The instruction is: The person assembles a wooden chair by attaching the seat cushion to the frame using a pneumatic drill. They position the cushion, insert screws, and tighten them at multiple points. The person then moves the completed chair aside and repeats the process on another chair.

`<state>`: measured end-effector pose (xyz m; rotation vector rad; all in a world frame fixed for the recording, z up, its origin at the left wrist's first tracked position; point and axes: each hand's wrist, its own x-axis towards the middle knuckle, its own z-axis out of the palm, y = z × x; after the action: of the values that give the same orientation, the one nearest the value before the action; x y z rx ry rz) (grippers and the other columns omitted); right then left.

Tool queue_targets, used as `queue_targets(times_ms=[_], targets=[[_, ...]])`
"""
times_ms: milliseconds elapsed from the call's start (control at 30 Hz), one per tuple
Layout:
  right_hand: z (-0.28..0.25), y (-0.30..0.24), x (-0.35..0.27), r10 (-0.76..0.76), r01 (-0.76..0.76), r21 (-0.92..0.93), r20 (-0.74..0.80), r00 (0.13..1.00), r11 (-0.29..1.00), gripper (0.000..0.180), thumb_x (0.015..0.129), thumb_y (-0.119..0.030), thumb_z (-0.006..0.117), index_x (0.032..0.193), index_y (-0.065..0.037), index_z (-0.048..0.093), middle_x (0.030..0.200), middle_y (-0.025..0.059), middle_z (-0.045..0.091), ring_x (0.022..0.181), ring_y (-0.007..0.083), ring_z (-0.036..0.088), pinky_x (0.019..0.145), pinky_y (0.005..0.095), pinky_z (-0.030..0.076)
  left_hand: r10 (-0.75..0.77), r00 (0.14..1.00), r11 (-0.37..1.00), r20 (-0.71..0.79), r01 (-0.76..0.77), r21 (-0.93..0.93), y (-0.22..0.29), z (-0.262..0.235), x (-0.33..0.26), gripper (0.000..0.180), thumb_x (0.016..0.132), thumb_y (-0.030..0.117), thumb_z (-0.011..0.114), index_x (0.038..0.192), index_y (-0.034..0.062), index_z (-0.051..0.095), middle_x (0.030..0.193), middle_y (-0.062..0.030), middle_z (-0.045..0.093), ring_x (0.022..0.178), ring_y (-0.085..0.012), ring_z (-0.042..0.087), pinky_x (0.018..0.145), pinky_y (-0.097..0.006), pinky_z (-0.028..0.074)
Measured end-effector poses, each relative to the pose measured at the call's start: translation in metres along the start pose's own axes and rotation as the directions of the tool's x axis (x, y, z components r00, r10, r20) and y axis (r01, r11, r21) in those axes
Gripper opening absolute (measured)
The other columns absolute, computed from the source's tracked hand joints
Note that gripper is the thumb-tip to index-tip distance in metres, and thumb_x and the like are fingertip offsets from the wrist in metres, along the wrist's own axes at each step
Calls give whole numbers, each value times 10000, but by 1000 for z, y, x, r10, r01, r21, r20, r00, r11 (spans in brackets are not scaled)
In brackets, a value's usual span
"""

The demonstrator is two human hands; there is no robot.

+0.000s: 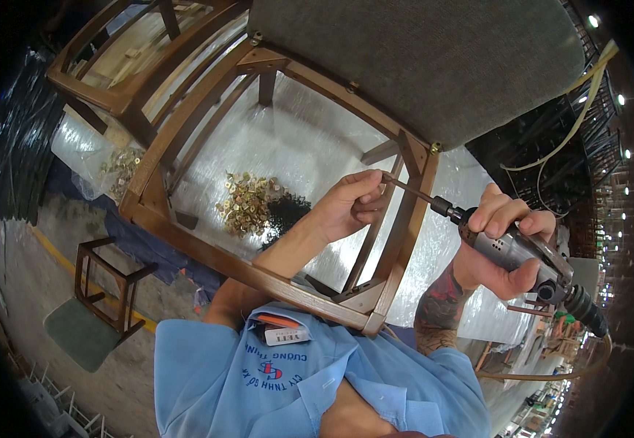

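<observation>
My right hand (503,219) is wrapped round a grey air screwdriver (532,266) with a hose at its rear. Its long bit (413,190) points left, over the right rail of a brown wooden chair frame (207,247). At the bit's tip, my left hand (347,206) is closed in a pinch; whatever small piece sits in the fingertips is hidden. My left forearm reaches through the frame's opening. Below, on clear plastic wrap, lie a heap of brass-coloured washers (245,204) and a pile of small black screws (287,212).
A grey upholstered panel (419,62) adjoins the frame's far rail, with metal fittings along the joint. Another wooden chair frame (87,91) stands at the far left. A chair with a green seat (79,336) is on the floor. A pale hose (576,124) hangs at right.
</observation>
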<state>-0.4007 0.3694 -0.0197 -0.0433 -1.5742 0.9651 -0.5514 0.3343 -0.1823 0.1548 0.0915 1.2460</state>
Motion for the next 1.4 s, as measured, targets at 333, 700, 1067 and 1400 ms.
queue_targets(times_ms=[333, 700, 1067, 1400], targets=[[-9, 0, -5, 44, -43, -21, 47, 998, 999, 401, 861, -428, 566, 978, -61, 457, 719, 117, 585, 593, 228, 612, 586, 332, 378, -47, 999, 981, -6, 48, 186, -6, -10, 4, 315, 967, 389, 595, 1000, 80, 644, 584, 93, 326, 546, -32, 303, 456, -195, 242], [-64, 17, 37, -18, -40, -389, -147, 989, 921, 268, 833, -230, 567, 964, -18, 470, 703, 133, 565, 606, 264, 590, 656, 406, 515, -11, 609, 975, -793, 181, 126, -70, -144, -19, 216, 908, 280, 569, 904, 69, 621, 652, 8, 461, 517, -121, 373, 501, -311, 347], [-68, 48, 29, 32, -128, -439, -219, 975, 889, 213, 830, -172, 554, 919, 11, 491, 674, 155, 577, 590, 258, 595, 610, 411, 541, 130, 519, 991, -845, -34, 131, -66, -211, -58, 198, 884, -5, 468, 1073, 21, 520, 792, -118, 604, 613, -178, 549, 573, -339, 474], [-68, 51, 41, 170, -213, -540, -128, 977, 814, 165, 887, -174, 563, 952, -30, 517, 713, 112, 620, 670, 225, 638, 686, 370, 524, 172, 522, 982, -835, -25, 187, -68, -194, -60, 186, 911, -10, 529, 1082, 21, 463, 977, -192, 673, 752, -200, 639, 708, -355, 553]])
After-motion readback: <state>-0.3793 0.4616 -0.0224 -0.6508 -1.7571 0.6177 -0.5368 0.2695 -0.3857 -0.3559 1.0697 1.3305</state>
